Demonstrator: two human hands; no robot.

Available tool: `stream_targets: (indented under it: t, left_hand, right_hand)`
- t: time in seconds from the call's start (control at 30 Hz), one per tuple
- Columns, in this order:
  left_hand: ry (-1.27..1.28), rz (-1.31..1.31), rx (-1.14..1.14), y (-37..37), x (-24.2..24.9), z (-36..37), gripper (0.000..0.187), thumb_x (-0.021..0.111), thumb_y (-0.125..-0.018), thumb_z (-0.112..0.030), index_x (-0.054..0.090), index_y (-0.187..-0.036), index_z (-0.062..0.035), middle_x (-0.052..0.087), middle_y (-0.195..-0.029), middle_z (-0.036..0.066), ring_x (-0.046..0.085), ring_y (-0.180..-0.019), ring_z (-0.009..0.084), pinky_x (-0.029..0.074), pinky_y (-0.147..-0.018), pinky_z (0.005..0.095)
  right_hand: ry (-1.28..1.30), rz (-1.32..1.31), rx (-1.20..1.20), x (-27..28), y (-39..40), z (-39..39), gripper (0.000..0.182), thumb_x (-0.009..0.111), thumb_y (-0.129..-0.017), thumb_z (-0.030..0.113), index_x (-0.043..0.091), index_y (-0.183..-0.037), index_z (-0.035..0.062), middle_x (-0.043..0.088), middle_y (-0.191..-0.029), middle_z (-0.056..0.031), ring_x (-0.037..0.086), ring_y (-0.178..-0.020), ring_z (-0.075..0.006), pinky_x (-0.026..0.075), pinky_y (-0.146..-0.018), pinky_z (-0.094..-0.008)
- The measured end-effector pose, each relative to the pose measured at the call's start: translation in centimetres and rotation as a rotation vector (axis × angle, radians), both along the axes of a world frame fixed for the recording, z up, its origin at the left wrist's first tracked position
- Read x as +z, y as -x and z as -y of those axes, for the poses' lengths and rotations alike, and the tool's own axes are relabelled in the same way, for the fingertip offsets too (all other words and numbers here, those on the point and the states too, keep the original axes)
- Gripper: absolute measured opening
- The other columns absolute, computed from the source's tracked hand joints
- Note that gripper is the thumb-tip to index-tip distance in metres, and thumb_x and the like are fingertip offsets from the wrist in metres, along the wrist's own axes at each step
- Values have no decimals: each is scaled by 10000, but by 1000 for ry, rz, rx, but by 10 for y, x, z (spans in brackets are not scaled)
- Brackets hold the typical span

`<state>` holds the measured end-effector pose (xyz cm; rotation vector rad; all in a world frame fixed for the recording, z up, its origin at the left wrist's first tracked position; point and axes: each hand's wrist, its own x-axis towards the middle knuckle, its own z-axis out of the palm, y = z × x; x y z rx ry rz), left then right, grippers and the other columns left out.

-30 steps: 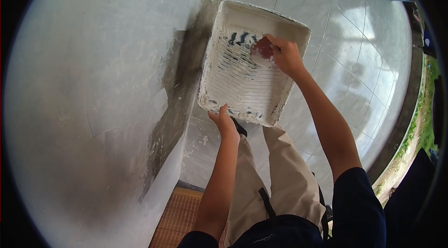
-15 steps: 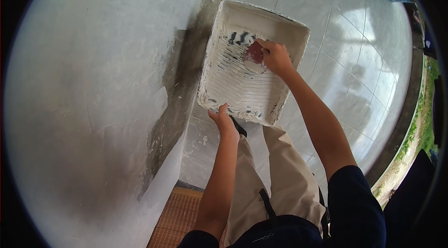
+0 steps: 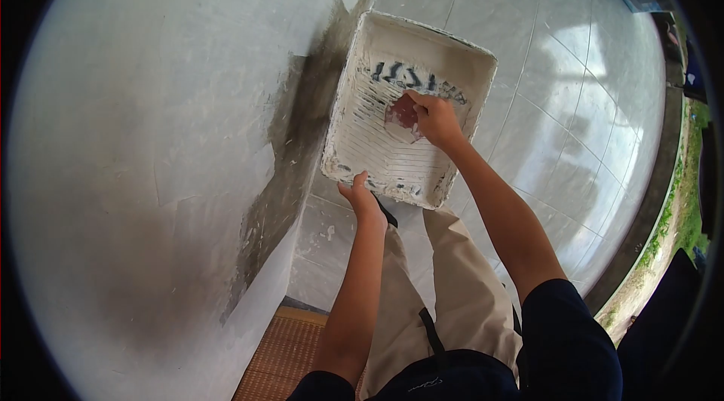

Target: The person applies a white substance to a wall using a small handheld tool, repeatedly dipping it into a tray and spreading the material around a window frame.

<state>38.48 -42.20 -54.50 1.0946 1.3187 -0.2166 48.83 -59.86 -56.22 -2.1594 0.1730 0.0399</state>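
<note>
A paint tray (image 3: pixel 348 146), off-white and caked with filler, is held out in front of my legs. My left hand (image 3: pixel 363 197) grips its near edge toward the left corner, thumb over the rim and fingers hidden underneath. Inside the tray, my right hand (image 3: pixel 437 118) pinches a dark red flat putty scraper (image 3: pixel 404 110). Whitish paste coats the scraper's lower edge, which lies against the ribbed slope. Dark streaks (image 3: pixel 407 75) of tray surface show through the paste beyond the scraper.
To the left rises a pale wall (image 3: pixel 173 137) with a rough grey-brown strip (image 3: pixel 302 107) along its base. Glossy grey tiles (image 3: pixel 543 99) cover the floor. A brown woven panel (image 3: pixel 285 352) lies at bottom left. Grass (image 3: pixel 691 197) shows outside, past a dark ledge (image 3: pixel 637 231).
My right hand has drawn the scraper down the slope toward me and slightly left. More dark streaks show behind it. The tray has shifted slightly toward me.
</note>
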Motion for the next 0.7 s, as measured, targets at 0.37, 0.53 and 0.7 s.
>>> stream_targets:
  t: [0.37,0.53,0.7]
  left_hand:
    - [-38,2,-54,1,1,0,977,648,-789,-287,62,-1561,-168,260,-1557,116,258,-1429,324,118,-1162,434]
    - [2,4,-39,6,-5,-4,966,639,-816,-316,41,-1565,-192,248,-1565,113,252,-1435,337,145,-1157,429]
    - [56,48,24,8,-8,-6,935,617,-836,-377,59,-1567,-212,227,-1585,107,247,-1443,338,126,-1160,429]
  right_hand:
    - [-139,-111,43,1,33,-30,377,595,-827,-1,696,-1178,90,667,-841,-226,653,-771,-394,511,-731,-437]
    - [-90,-116,-9,10,28,-13,379,597,-835,-5,695,-1186,95,675,-862,-229,661,-786,-389,514,-740,-416]
    - [-27,-63,24,7,29,-21,388,590,-828,-17,697,-1185,91,675,-857,-224,663,-770,-377,516,-726,-407]
